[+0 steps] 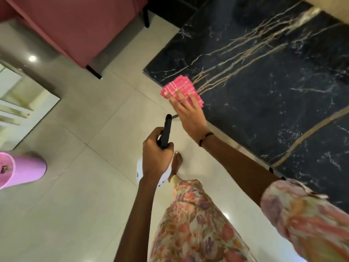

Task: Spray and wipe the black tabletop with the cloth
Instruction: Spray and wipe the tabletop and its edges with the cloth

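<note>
While right hand (186, 108) presses flat, fingers (179, 95) spread on pink cloth (179, 87), cloth sits at near corner of black tabletop (264, 87); unwiped marble stretches away to right and beyond. Left hand (155, 154) clamped around spray bottle (166, 129), nozzle aimed toward table edge, held over floor. Blue print on bottle body unreadable; no brand legible.

pink sofa (75, 25), lilac bucket (22, 169), tiled floor (75, 214)

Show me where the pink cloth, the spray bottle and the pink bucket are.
pink cloth (181, 86): head view, on its bare upper part.
spray bottle (167, 129): head view, on its black nozzle.
pink bucket (28, 170): head view, on its side wall.
</note>
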Available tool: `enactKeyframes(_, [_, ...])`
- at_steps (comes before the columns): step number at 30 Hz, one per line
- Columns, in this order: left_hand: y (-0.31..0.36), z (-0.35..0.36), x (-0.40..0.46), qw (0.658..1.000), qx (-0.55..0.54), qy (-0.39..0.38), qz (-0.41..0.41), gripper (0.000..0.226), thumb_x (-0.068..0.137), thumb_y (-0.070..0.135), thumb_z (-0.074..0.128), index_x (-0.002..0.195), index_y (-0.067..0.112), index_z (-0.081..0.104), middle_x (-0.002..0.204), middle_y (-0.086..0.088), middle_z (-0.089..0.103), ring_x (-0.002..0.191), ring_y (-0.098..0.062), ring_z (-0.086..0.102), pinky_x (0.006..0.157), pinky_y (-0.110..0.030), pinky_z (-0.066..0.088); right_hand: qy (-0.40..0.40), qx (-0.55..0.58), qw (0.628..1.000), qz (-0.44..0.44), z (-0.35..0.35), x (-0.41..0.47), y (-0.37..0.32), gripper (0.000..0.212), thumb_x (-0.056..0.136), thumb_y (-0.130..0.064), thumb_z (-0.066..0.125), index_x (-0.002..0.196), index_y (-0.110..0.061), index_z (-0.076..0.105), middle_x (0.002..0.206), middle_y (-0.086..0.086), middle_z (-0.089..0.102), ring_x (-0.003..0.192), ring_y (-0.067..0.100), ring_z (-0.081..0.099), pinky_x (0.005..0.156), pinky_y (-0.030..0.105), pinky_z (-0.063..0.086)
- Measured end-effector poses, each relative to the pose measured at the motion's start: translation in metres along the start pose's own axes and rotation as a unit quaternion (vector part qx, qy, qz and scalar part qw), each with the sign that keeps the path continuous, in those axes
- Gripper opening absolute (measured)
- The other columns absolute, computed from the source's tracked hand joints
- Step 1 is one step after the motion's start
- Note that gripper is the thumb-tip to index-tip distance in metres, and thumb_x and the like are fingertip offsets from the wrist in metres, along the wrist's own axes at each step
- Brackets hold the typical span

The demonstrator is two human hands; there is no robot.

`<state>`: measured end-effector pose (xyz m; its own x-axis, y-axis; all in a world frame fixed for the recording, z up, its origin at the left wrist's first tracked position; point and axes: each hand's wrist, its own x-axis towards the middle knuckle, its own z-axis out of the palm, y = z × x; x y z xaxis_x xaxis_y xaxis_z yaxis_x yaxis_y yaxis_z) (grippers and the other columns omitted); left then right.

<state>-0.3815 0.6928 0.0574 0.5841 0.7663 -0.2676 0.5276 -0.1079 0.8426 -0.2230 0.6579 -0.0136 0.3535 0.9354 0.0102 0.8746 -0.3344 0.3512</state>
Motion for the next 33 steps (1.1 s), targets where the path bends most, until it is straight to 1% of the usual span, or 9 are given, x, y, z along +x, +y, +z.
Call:
enactKeyframes(5, [0.003, -0.022, 0.039, 1.0, 0.004, -0.001, -0.004, 0.026, 0.063, 0.008, 0.049, 0.085, 0.018, 0.057, 0.084, -0.021, 0.062, 0.063, -0.04, 0.046, 0.059, -0.044, 0.042, -0.014, 0.016, 0.999, -0.03, -0.007, 0.073, -0.012, 0.071, 0.093, -0.015, 0.048, 0.152, -0.008, 0.01, 0.162, 0.009, 0.002, 0.149, 0.028, -0.001, 0.121, 0.044, 0.002])
enactKeyframes(8, [0.007, -0.038, 0.062, 1.0, 0.0, -0.001, 0.0, 0.029, 0.063, 0.007, 0.048, 0.088, 0.017, 0.059, 0.082, -0.015, 0.062, 0.059, -0.038, 0.045, 0.056, -0.04, 0.038, -0.023, 0.066, 0.997, -0.018, -0.003, 0.049, 0.0, 0.062, 0.093, -0.005, 0.043, 0.15, -0.007, 0.019, 0.16, 0.01, 0.015, 0.148, 0.029, 0.009, 0.121, 0.043, 0.005])
enactKeyframes(12, [0.015, -0.056, 0.09, 1.0, 0.003, -0.007, -0.009, 0.031, 0.063, 0.008, 0.049, 0.09, 0.018, 0.06, 0.08, -0.011, 0.06, 0.059, -0.036, 0.045, 0.054, -0.041, 0.037, -0.061, 0.066, 0.996, -0.015, -0.001, 0.025, 0.008, 0.062, 0.092, -0.013, 0.05, 0.149, -0.01, 0.026, 0.159, 0.01, 0.018, 0.147, 0.032, 0.014, 0.12, 0.045, 0.012])
enactKeyframes(15, [0.019, -0.066, 0.11, 1.0, 0.006, -0.006, -0.018, 0.034, 0.063, 0.011, 0.049, 0.095, 0.018, 0.061, 0.081, -0.008, 0.061, 0.06, -0.035, 0.047, 0.055, -0.041, 0.04, -0.048, 0.069, 0.996, -0.025, -0.009, 0.065, -0.003, 0.056, 0.09, -0.013, 0.052, 0.144, -0.012, 0.036, 0.16, 0.007, 0.018, 0.147, 0.03, 0.014, 0.119, 0.045, 0.011])
enactKeyframes(18, [0.024, -0.075, 0.128, 0.999, 0.016, -0.002, -0.045, 0.035, 0.064, 0.014, 0.049, 0.094, 0.026, 0.06, 0.08, -0.003, 0.062, 0.058, -0.033, 0.048, 0.053, -0.04, 0.042, -0.053, 0.075, 0.995, -0.04, -0.021, 0.118, -0.015, 0.058, 0.093, -0.017, 0.048, 0.148, -0.014, 0.028, 0.161, 0.003, 0.015, 0.148, 0.027, 0.012, 0.12, 0.044, 0.006])
enactKeyframes(22, [0.032, -0.085, 0.152, 1.0, 0.004, 0.008, -0.02, 0.034, 0.064, 0.014, 0.05, 0.094, 0.026, 0.061, 0.079, -0.006, 0.063, 0.055, -0.023, 0.048, 0.054, -0.029, 0.039, -0.073, 0.173, 0.982, -0.013, -0.03, 0.158, -0.009, 0.058, 0.091, -0.038, 0.044, 0.145, -0.019, 0.035, 0.154, 0.005, 0.034, 0.144, 0.028, 0.025, 0.119, 0.047, 0.012])
enactKeyframes(27, [0.035, -0.092, 0.191, 1.0, 0.009, 0.006, -0.007, 0.028, 0.067, 0.025, 0.052, 0.093, 0.023, 0.062, 0.078, -0.009, 0.063, 0.055, -0.031, 0.045, 0.052, -0.039, 0.038, -0.075, 0.243, 0.967, -0.022, -0.018, 0.195, 0.047, 0.048, 0.092, -0.047, 0.031, 0.123, -0.022, 0.057, 0.127, 0.002, 0.059, 0.128, 0.025, 0.046, 0.117, 0.049, 0.02])
enactKeyframes(30, [0.038, -0.092, 0.22, 1.0, -0.003, -0.011, 0.001, 0.035, 0.066, 0.016, 0.053, 0.099, 0.017, 0.063, 0.081, -0.001, 0.063, 0.055, -0.019, 0.046, 0.056, -0.028, 0.038, -0.082, 0.254, 0.963, 0.035, -0.007, 0.22, 0.089, 0.051, 0.091, -0.043, 0.025, 0.115, -0.019, 0.062, 0.123, 0.005, 0.06, 0.126, 0.027, 0.046, 0.118, 0.051, 0.016])
enactKeyframes(33, [0.044, -0.09, 0.247, 0.999, -0.001, -0.04, 0.025, 0.035, 0.067, 0.024, 0.054, 0.1, 0.016, 0.063, 0.085, 0.005, 0.063, 0.058, -0.011, 0.051, 0.057, -0.016, 0.038, -0.06, 0.251, 0.966, 0.021, -0.002, 0.22, 0.09, 0.04, 0.093, -0.045, 0.039, 0.114, -0.02, 0.062, 0.122, 0.003, 0.061, 0.126, 0.026, 0.046, 0.118, 0.051, 0.011])
